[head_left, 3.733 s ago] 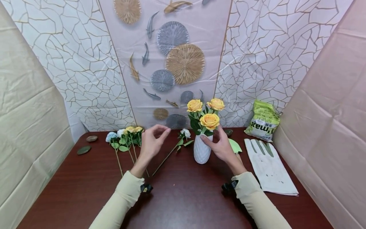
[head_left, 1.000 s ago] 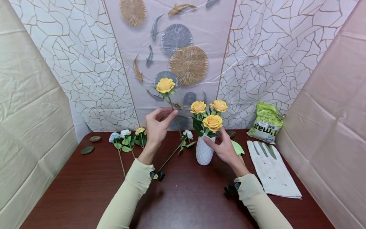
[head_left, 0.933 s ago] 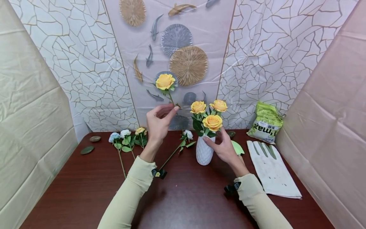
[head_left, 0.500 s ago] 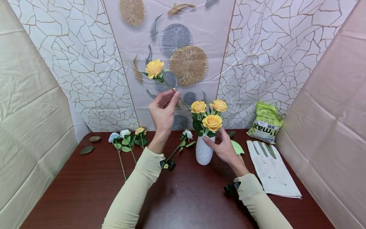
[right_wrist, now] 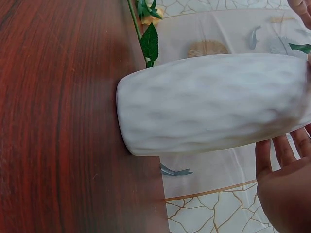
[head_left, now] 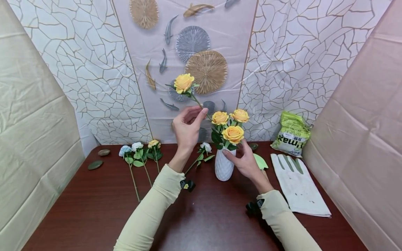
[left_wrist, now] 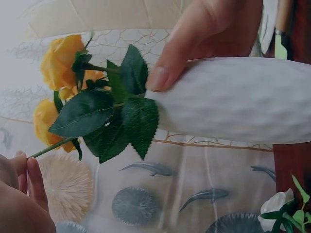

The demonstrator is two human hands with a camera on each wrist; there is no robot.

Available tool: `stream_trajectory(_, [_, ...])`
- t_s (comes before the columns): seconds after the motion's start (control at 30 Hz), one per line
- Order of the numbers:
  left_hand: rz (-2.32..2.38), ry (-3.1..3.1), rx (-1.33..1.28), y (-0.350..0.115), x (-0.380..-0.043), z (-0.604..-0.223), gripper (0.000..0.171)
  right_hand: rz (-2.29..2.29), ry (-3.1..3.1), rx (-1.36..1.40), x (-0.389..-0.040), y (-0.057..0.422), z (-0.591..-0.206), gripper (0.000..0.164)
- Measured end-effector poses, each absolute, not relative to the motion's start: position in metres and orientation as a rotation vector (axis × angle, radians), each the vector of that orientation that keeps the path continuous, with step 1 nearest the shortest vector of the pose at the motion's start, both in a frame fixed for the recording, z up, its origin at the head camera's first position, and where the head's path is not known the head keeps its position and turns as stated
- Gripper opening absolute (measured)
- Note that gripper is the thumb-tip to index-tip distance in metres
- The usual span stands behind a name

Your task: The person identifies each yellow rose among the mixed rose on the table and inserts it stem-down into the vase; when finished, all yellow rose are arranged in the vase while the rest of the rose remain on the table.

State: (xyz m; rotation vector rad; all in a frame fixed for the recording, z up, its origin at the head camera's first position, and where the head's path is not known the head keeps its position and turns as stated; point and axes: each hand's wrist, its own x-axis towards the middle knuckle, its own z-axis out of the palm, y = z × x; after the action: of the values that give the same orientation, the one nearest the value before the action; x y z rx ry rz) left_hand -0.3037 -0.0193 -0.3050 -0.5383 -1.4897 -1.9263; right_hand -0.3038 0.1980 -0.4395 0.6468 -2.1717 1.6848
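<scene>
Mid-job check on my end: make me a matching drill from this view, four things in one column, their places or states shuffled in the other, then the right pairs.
Things
1. left hand
2. right hand
3. white vase
4. green bag

Places and states
A. gripping something near its top
B. at the far right corner of the table
C. pinching a single yellow rose by its stem
D. standing upright, with three yellow roses in it

Pairs: 1-C, 2-A, 3-D, 4-B
</scene>
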Motion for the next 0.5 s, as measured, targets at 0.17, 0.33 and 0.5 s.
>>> stream_trajectory(0.17, [-1.916, -1.582, -0.532, -0.014, -0.315, -0.32, 0.021, 1.66, -2.192, 0.627, -0.304, 0.199, -0.44, 0.081])
stream_trajectory(0.33, [-1.881, -1.693, -0.547, -0.005, -0.333, -0.34, 0.021, 1.65, -2.221, 0.603, -0.29, 0.196, -0.425, 0.074])
stream_trajectory(0.5, [-1.826, -1.829, -0.586, 0.001, -0.335, -0.35, 0.018, 1.667, -2.221, 0.611, -0.286, 0.194, -0.419, 0.073])
